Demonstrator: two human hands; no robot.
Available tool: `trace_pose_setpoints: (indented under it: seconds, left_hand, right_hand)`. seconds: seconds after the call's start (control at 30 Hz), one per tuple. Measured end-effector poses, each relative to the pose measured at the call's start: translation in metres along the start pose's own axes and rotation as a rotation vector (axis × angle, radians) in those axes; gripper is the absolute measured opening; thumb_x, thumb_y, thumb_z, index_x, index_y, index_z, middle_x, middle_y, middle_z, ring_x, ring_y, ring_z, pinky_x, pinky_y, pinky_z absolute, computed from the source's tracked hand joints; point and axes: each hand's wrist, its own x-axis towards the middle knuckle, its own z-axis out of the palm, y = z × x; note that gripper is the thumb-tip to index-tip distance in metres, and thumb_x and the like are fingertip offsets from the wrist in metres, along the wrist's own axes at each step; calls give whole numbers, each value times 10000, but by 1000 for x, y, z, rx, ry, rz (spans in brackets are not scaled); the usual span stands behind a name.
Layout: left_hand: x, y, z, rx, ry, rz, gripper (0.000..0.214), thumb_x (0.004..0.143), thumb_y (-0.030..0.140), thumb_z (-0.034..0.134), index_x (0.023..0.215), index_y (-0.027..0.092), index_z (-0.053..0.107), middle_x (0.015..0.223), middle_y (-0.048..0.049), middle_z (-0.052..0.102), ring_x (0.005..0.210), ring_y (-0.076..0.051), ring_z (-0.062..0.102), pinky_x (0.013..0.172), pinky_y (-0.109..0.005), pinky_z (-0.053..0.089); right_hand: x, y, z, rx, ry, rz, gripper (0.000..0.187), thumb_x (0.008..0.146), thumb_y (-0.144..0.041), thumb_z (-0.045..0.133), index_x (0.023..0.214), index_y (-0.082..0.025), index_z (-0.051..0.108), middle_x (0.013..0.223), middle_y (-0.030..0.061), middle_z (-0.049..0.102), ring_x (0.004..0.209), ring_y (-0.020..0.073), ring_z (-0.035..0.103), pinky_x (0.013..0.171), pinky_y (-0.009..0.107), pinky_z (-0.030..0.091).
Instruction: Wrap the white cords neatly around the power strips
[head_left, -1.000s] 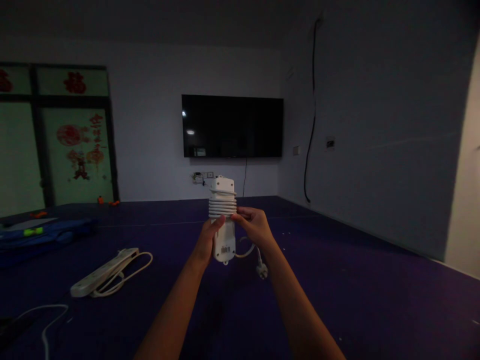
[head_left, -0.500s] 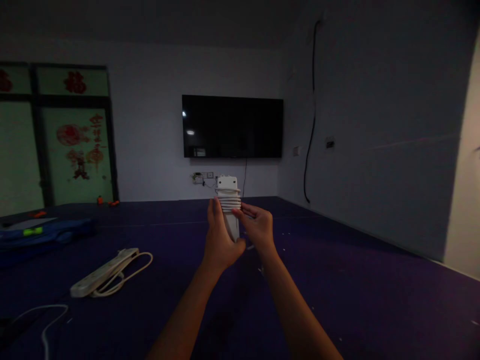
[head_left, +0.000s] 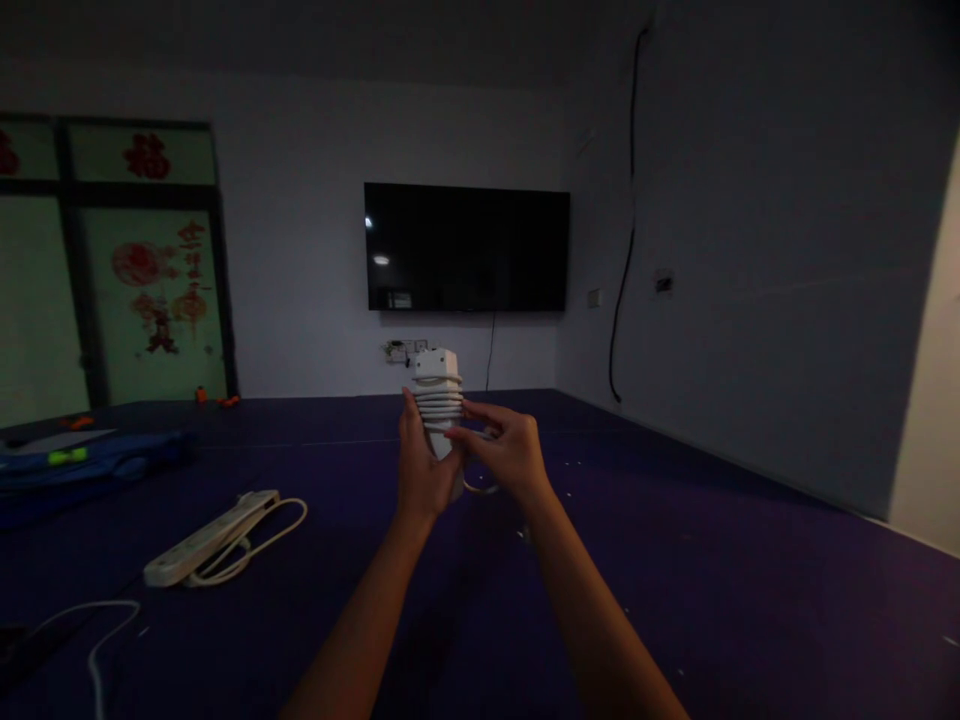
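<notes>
I hold a white power strip (head_left: pixel 437 385) upright in front of me, with its white cord wound in several turns round its upper part. My left hand (head_left: pixel 420 470) is wrapped round the strip's lower body from the left. My right hand (head_left: pixel 501 448) pinches the cord (head_left: pixel 476 487) at the strip's right side; a short loop of it hangs below my fingers. The strip's lower end is hidden behind my left hand.
A second white power strip (head_left: pixel 210 537) with a loose cord lies on the dark purple floor at the left. Another white cord (head_left: pixel 97 640) curls at the lower left. A blue mat (head_left: pixel 90 460) lies far left. A black TV (head_left: pixel 466 248) hangs on the far wall.
My left hand has shifted from beneath the strip to cover its lower body. My right hand carried the cord round the strip, and the hanging plug has gone out of sight.
</notes>
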Motion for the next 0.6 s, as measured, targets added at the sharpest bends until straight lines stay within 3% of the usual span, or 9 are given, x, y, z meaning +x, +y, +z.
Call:
trace_pose_setpoints:
  seconds: [0.23, 0.47, 0.6]
  left_hand:
    - [1, -3, 1, -65, -20, 31, 964, 664, 218, 694, 1454, 298, 148, 1384, -113, 364, 1288, -287, 361, 1060, -465, 298]
    - [2, -1, -2, -8, -71, 31, 1038, 562, 69, 691, 1446, 291, 194, 1344, -105, 423, 1238, -293, 403, 1043, -482, 306]
    - [2, 4, 0, -148, -67, -51, 1049, 531, 35, 677, 1435, 318, 226, 1337, -77, 434, 1221, -279, 416, 1024, -453, 334]
  right_hand:
    - [5, -1, -10, -66, -75, 6, 417, 587, -411, 773, 880, -161, 616, 797, 81, 697, 769, 194, 666, 545, 247, 497]
    - [4, 1, -14, -196, 68, -81, 376, 629, -430, 746, 874, -186, 597, 706, 28, 653, 666, 159, 633, 564, 243, 471]
    - [6, 2, -16, -69, 35, 12, 452, 583, -428, 769, 918, -175, 599, 669, 7, 625, 583, 131, 597, 528, 230, 451]
